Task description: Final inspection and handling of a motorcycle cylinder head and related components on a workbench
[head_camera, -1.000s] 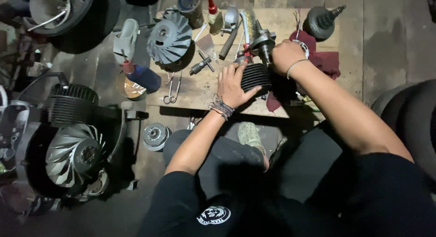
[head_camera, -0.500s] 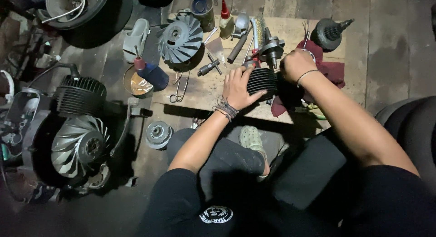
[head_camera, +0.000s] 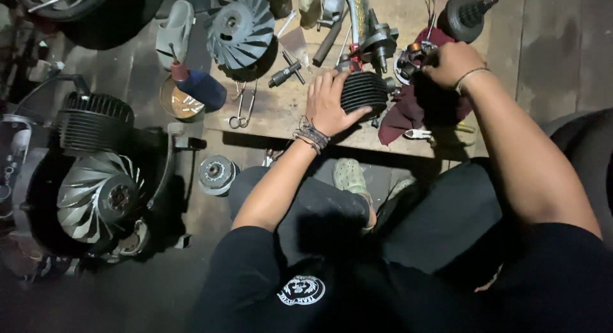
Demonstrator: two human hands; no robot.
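My left hand (head_camera: 330, 103) lies over a black finned engine cylinder (head_camera: 364, 91) on a low wooden board (head_camera: 281, 113), gripping its left side. My right hand (head_camera: 451, 62) is closed on a small round metal part (head_camera: 407, 60) just right of the cylinder, above a dark red rag (head_camera: 403, 113). A metal crank piece (head_camera: 378, 40) stands right behind the cylinder.
A grey fan wheel (head_camera: 241, 30), a blue oil can (head_camera: 198, 87), snap-ring pliers (head_camera: 240, 106), a T-wrench (head_camera: 287, 71) and a black cone-shaped part (head_camera: 469, 15) sit around the board. An engine with a finned flywheel (head_camera: 96, 192) stands on the floor at left. A tyre (head_camera: 584, 148) lies at right.
The view has shifted so the board sits lower and closer in frame. My right hand moved right, off the cylinder top onto the small round part. My left hand stays on the cylinder.
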